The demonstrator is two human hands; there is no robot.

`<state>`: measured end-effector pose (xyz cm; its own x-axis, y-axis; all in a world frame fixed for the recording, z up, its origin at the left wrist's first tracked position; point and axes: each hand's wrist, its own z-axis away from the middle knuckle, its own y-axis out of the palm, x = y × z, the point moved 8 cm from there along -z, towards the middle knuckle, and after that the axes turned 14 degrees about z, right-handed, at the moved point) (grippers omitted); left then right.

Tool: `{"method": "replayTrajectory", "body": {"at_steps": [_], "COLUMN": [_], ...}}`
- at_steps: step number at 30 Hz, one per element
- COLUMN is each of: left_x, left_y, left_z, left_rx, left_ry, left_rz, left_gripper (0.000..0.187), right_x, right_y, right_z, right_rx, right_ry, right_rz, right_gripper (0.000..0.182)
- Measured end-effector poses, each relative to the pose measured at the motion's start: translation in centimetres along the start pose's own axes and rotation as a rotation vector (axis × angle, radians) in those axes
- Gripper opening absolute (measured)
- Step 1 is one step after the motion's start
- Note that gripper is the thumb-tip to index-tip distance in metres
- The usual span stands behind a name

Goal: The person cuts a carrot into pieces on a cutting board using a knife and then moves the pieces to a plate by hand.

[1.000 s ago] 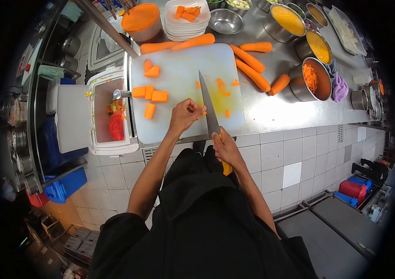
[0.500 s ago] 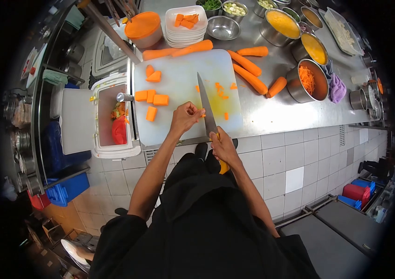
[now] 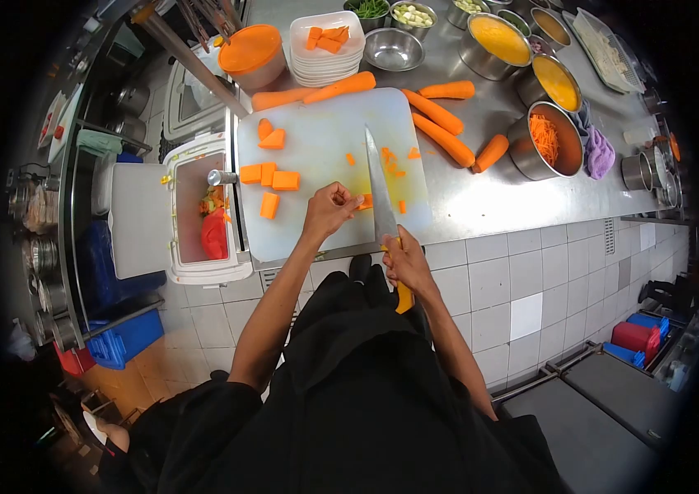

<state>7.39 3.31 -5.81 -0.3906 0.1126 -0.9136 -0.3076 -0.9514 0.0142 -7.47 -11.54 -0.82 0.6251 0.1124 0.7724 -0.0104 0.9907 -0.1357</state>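
Observation:
My right hand is wrapped round the yellow handle of a long knife, whose blade points away from me across the white cutting board. Left of the blade, my left hand has its fingers closed on a small carrot piece, partly hidden by the fingertips and the blade. Squared carrot blocks lie on the board's left side. Small carrot scraps are scattered right of the blade.
Whole peeled carrots lie along the board's back and right edges. Farther right stands a metal pot of shredded carrot. Stacked white dishes and a metal bowl are behind. A lidded-type bin stands open at left. Another person's hand shows lower left.
The knife and my right hand have shifted right, away from my left fingertips. More of the carrot piece shows. Another person's dark clothing has come into view at the lower left.

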Motion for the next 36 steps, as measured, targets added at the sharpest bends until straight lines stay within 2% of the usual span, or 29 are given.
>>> {"method": "replayTrajectory", "body": {"at_steps": [4,20,28,31,36], "left_x": [-0.3,-0.2,-0.3,-0.7,-0.3], "left_y": [0.0,0.0,0.2,0.3,0.1], "left_z": [0.2,0.0,0.0,0.2,0.1], "left_rx": [0.006,-0.007,0.003,0.01,-0.022], "left_ry": [0.024,0.031,0.023,0.023,0.038], "left_rz": [0.06,-0.019,-0.025,-0.005,0.003], "left_gripper": [0.03,0.03,0.03,0.03,0.034], "right_x": [-1.0,-0.6,-0.1,0.0,-0.3], "right_y": [1.0,1.4,1.6,1.8,1.7], "right_z": [-0.7,-2.0,-2.2,-2.8,-2.7], "right_rx": [0.008,0.07,0.106,0.137,0.142], "right_ry": [-0.021,-0.02,0.03,-0.032,-0.017], "right_rz": [0.008,0.018,-0.059,-0.087,-0.122], "right_gripper": [0.023,0.022,0.017,0.016,0.017]}}
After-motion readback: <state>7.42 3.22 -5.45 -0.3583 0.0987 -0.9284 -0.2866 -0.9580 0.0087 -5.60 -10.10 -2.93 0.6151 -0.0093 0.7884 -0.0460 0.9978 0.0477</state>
